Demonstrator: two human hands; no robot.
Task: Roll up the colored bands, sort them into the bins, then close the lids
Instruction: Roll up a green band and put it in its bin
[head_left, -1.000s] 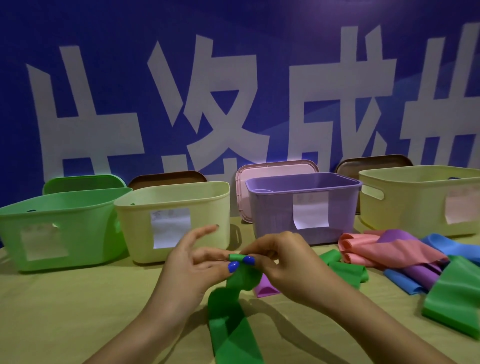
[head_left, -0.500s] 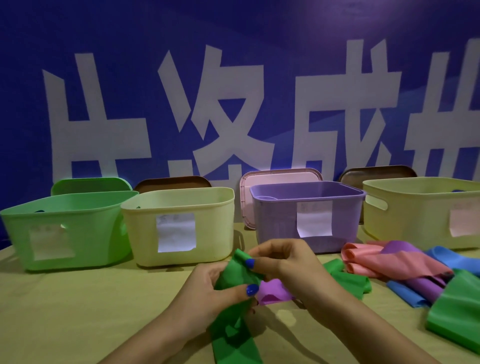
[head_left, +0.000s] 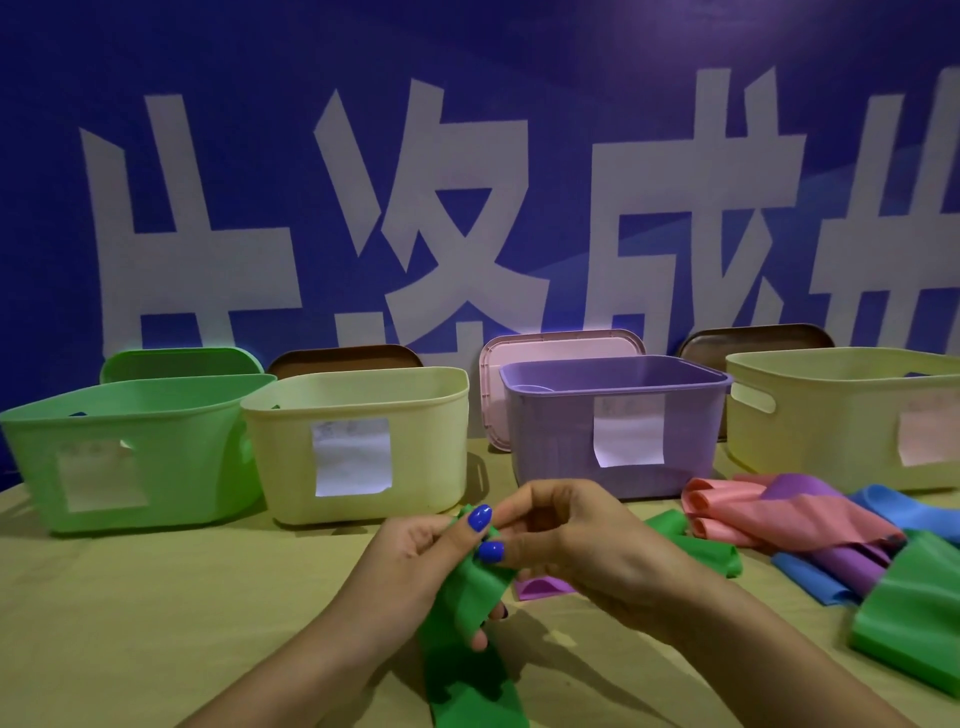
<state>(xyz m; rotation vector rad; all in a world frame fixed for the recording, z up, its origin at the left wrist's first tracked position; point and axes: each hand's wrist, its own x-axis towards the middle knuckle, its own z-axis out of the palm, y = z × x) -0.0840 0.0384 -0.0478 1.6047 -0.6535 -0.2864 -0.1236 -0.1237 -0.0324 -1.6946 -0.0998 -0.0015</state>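
Green band (head_left: 470, 623) is pinched at its top by both the left hand (head_left: 415, 566) and right hand (head_left: 582, 540); four bins (head_left: 358, 447) with unreadable paper labels (head_left: 352, 457) stand behind.

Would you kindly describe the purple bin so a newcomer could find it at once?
Four open bins line up below the blue banner. Counting from the left, it is third: the purple bin, with a pink lid propped behind it. Its neighbours are pale yellow.
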